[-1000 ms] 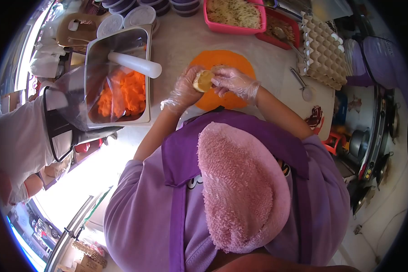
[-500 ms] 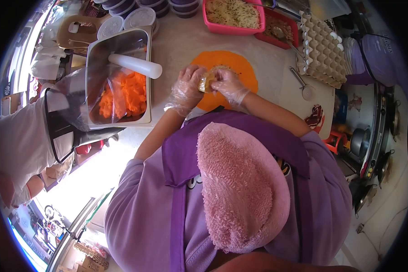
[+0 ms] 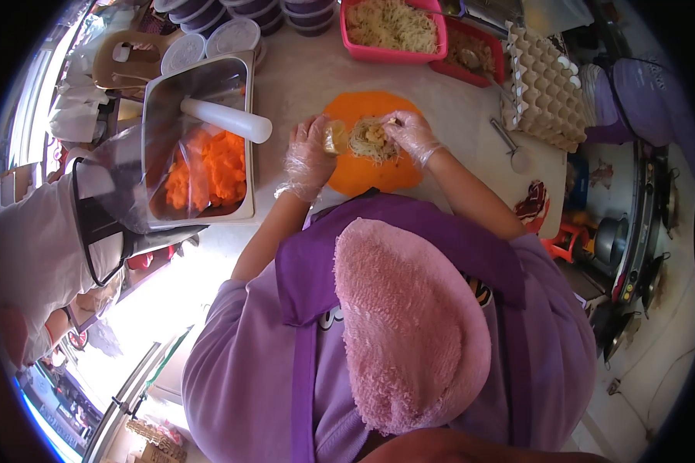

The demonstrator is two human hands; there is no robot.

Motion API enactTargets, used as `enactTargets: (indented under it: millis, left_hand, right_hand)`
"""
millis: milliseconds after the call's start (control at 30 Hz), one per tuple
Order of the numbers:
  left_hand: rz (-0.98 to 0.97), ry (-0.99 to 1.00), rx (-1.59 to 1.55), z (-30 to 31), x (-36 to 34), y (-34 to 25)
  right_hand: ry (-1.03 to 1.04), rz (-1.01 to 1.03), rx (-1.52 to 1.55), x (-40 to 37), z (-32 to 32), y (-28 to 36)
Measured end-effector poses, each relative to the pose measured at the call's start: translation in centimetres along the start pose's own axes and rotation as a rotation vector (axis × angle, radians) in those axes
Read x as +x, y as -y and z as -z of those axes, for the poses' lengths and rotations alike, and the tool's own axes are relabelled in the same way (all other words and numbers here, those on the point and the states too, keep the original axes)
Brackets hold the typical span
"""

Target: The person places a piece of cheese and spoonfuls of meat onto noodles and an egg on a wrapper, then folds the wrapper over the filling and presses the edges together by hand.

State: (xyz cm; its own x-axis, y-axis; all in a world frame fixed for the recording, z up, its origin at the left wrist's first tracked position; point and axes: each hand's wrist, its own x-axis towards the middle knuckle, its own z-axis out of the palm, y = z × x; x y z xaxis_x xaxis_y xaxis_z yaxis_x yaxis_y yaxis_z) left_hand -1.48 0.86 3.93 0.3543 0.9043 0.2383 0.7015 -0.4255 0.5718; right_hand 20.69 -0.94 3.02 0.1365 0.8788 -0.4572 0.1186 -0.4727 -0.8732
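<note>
A flat orange dough round (image 3: 374, 179) lies on the pale table, with a small heap of shredded filling (image 3: 369, 143) at its middle. My left hand (image 3: 307, 160), in a clear plastic glove, grips a small clear container (image 3: 334, 137) with yellowish contents over the round's left edge. My right hand (image 3: 414, 137), gloved too, has its fingertips pinched together at the heap's upper right. A small pale yellowish bit shows at those fingertips.
A metal tray (image 3: 252, 177) of orange dough (image 3: 208, 170) with a white roller (image 3: 228, 119) stands left. Beyond are a pink tub (image 3: 347, 48) of shreds, a red tub (image 3: 440, 68), lidded cups (image 3: 232, 38) and egg trays (image 3: 544, 92). A scoop (image 3: 520, 158) lies right. Another person (image 3: 46, 247) is at far left.
My hands have moved apart: the left one left with the container, the right one slightly right, from the container to the filling. The heap now shows between them.
</note>
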Motion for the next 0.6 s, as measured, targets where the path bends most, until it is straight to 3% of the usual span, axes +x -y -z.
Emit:
enactTargets:
  millis: [400,467,600]
  left_hand:
    - [0.105,-0.038,-0.093,-0.4,-0.6,1.4]
    - [0.06,-0.08,-0.098,-0.4,-0.6,1.5]
    - [0.09,-0.08,-0.158,0.7,-0.4,1.3]
  right_hand:
    - [0.055,0.314,-0.6,1.5,-0.3,-0.6]
    - [0.013,0.568,-0.819,2.7,-0.3,-2.5]
    - [0.112,0.598,-0.964,1.5,0.2,-1.3]
